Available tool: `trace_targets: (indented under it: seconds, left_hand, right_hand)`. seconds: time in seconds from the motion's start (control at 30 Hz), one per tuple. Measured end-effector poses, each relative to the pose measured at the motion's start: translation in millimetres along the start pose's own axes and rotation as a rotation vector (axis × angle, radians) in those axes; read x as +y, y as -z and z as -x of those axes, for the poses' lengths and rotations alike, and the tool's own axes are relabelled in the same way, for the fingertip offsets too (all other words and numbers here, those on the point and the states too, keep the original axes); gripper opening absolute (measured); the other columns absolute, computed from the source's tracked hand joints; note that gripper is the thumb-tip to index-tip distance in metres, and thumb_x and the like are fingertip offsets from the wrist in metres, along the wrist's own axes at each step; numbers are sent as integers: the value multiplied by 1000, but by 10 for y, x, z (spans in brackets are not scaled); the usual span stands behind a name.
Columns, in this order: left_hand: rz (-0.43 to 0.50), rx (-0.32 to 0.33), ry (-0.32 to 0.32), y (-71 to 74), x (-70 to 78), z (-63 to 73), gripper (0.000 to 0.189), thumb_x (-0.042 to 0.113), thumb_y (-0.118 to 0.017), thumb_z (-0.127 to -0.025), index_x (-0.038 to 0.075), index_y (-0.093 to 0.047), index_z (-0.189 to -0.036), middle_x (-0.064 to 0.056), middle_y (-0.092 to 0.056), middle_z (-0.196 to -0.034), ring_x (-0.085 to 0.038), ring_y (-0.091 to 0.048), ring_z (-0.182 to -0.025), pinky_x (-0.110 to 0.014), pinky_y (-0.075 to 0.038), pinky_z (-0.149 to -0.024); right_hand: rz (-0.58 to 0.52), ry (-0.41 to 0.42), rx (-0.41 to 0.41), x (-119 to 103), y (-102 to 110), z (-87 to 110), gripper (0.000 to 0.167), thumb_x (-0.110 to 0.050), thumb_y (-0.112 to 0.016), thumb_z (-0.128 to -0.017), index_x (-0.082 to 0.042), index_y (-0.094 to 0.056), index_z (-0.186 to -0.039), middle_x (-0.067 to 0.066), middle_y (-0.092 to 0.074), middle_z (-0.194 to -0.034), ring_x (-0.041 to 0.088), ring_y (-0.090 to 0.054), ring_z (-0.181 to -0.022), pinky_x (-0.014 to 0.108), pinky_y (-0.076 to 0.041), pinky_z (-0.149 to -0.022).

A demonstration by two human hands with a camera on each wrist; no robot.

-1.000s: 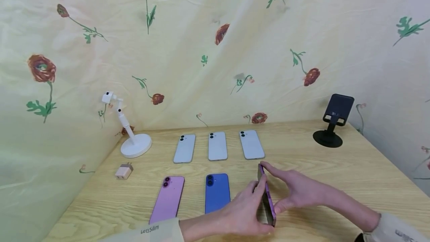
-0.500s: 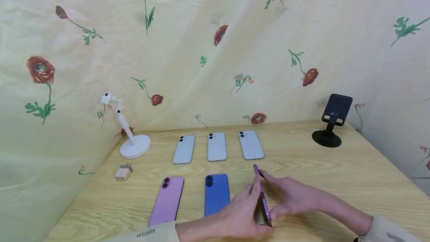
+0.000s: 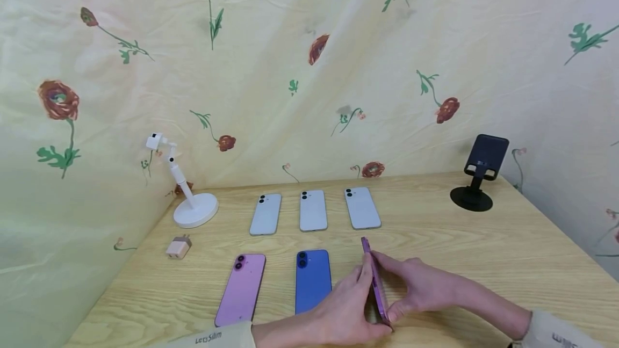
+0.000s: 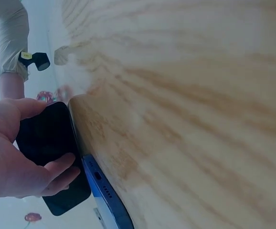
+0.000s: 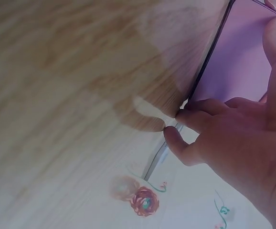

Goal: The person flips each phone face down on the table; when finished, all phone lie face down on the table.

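A purple smartphone stands on its long edge on the wooden table, seen nearly edge-on in the head view. My left hand holds it from the left, on the side with the black screen; its thumb is at the near end and its fingers lie across the screen. From the other side my right hand holds it, fingers and thumb against the purple back. A blue phone lies face down just left, partly hidden by my left hand. Farther left lies another purple phone, back up.
Three white phones, left, middle and right, lie in a row behind. A black phone stand is at the back right, a white stand at the back left. A plug adapter sits at the left.
Both hands have shifted the held phone slightly left and turned it, so its dark screen face has gone from the head view. The other phones stay put.
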State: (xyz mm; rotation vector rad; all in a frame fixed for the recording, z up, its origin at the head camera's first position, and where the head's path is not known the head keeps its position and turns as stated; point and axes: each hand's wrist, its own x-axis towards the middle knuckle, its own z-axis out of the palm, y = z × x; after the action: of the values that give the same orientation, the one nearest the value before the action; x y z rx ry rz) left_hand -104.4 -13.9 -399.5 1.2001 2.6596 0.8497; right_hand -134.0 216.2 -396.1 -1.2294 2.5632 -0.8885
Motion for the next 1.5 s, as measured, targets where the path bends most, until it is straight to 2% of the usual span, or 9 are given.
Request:
trace_targets:
  seconds: [0.2, 0.33, 0.43, 0.57, 0.77, 0.9, 1.1, 1.4, 1.5]
  left_hand:
    - [61, 31, 19, -42, 9, 4, 118, 38, -80, -85, -3, 3, -158, -21, -27, -158, -16, -43, -132, -24, -41, -100]
    - [100, 58, 55, -82, 29, 9, 119, 38, -82, -83, -3, 0, -158, -19, -29, -158, -17, -44, -131, -26, -40, -102]
    - [117, 77, 66, -104, 45, 19, 120, 36, -84, -81, -5, -1, -158, -19, -33, -155, -15, -47, -127, -25, -40, -102]
    - [141, 84, 78, -111, 44, 26, 123, 36, -85, -81, -4, 2, -158, -19, -38, -151, -10, -50, -117, -24, -43, -98]
    - [99, 112, 74, -129, 55, 25, 118, 39, -84, -81, -8, -5, -156, -18, -46, -144, -10, -52, -110, -22, -46, -91]
    - [64, 132, 70, -130, 51, 25, 117, 40, -83, -81, -10, -9, -155, -17, -49, -142, -13, -52, -115, -24, -46, -92]
    - [71, 105, 118, -142, 17, -5, 112, 34, -85, -79, -15, -16, -152, -16, -53, -138, -14, -52, -119, -25, -46, -93]
    - [38, 36, 215, -160, 31, -63, 108, 37, -85, -79, -14, -23, -152, -18, -49, -144, -19, -52, -124, -29, -48, -93]
    - [-6, 22, 200, -164, 31, -83, 107, 37, -85, -79, -16, -25, -150, -19, -51, -142, -19, -54, -120, -29, -49, -91]
  right_hand:
    - [68, 31, 25, 6, 11, 12, 111, -52, -80, -77, 8, -28, -153, 19, -47, -148, 27, -50, -129, 35, -44, -101]
    - [80, 32, 20, 9, 24, 18, 109, -51, -80, -78, 6, -27, -154, 19, -45, -149, 24, -51, -128, 39, -44, -100]
    - [107, -3, 11, -4, 22, 27, 110, -55, -79, -78, 2, -26, -156, 18, -41, -153, 26, -49, -130, 47, -42, -97]
    - [156, -53, 11, -23, 12, 47, 111, -62, -75, -79, 1, -26, -157, 21, -40, -153, 30, -47, -132, 50, -38, -90]
    - [168, -87, 23, -24, 17, 79, 112, -64, -74, -79, 5, -29, -154, 29, -42, -148, 41, -47, -131, 50, -36, -88]
    - [150, -121, 22, -19, 27, 81, 113, -60, -79, -76, 7, -30, -153, 30, -42, -148, 48, -42, -133, 57, -33, -88]
    - [157, -183, 10, -22, 42, 74, 111, -61, -79, -76, 10, -35, -149, 31, -42, -147, 54, -33, -136, 70, -27, -91]
    - [192, -219, -4, -10, 47, 86, 111, -63, -79, -74, 9, -39, -148, 37, -38, -146, 53, -31, -137, 72, -28, -90]
    - [205, -214, -5, -6, 43, 96, 111, -63, -79, -74, 9, -39, -148, 37, -38, -146, 53, -31, -137, 73, -28, -90]
